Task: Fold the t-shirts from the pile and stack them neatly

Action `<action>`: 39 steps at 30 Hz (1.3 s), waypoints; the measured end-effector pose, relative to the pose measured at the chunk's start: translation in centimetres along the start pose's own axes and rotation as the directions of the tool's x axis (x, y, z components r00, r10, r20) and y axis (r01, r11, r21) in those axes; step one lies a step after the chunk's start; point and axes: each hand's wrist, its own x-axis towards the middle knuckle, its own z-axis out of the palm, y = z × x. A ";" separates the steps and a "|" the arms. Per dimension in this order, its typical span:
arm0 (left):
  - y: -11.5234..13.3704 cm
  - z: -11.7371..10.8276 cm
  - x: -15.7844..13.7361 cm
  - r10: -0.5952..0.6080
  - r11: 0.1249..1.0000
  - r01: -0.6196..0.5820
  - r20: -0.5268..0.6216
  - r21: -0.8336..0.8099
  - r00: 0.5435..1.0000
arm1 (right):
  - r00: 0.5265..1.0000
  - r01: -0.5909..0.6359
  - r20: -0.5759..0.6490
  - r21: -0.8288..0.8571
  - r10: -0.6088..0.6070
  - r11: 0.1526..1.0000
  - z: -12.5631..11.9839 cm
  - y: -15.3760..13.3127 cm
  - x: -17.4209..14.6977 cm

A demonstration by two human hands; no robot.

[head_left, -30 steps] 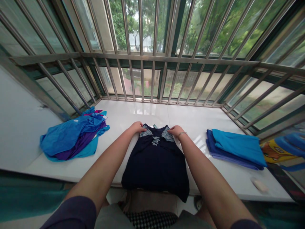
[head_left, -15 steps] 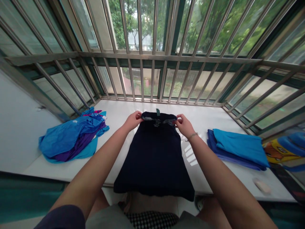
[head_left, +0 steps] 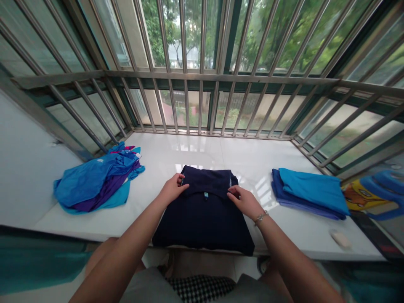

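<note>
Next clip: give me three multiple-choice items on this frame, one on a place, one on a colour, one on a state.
1. Where does the loose heap of blue and purple clothes lie?
A. At the ledge's left end
B. On the floor
C. Over the window bars

2. What colour is the garment under both hands?
A. Red
B. Dark navy
C. White

3. How does that garment lie?
A. Hanging from a bar
B. Rolled into a tube
C. Top part folded down over the body

Answers: 1 A, it sits left on the white ledge. 2 B, navy throughout. 3 C, left hand and right hand rest on the folded-over flap.
</note>
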 end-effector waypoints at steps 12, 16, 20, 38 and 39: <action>-0.9 -1.4 0.7 -0.089 0.996 0.088 0.025 0.028 0.996 | 0.924 -0.370 0.147 0.102 0.354 0.923 1.4 0.1 0.4; 0.0 -2.4 1.8 0.119 0.922 -0.134 0.064 0.363 0.991 | 0.945 -0.298 0.101 -0.131 0.312 0.945 0.3 -0.9 1.4; 2.2 -2.3 5.3 0.249 0.799 -0.300 0.167 0.522 0.954 | 0.993 -0.117 -0.024 -0.371 0.116 0.921 -0.6 -2.7 5.3; 8.4 -4.9 4.6 0.433 0.795 -0.449 0.137 0.408 0.891 | 0.948 0.220 -0.059 -0.584 -0.311 0.782 -4.9 -5.6 5.4; 7.8 -5.2 2.5 0.469 0.790 -0.483 0.134 0.377 0.873 | 0.925 0.280 -0.055 -0.567 -0.375 0.775 -4.8 -5.2 3.3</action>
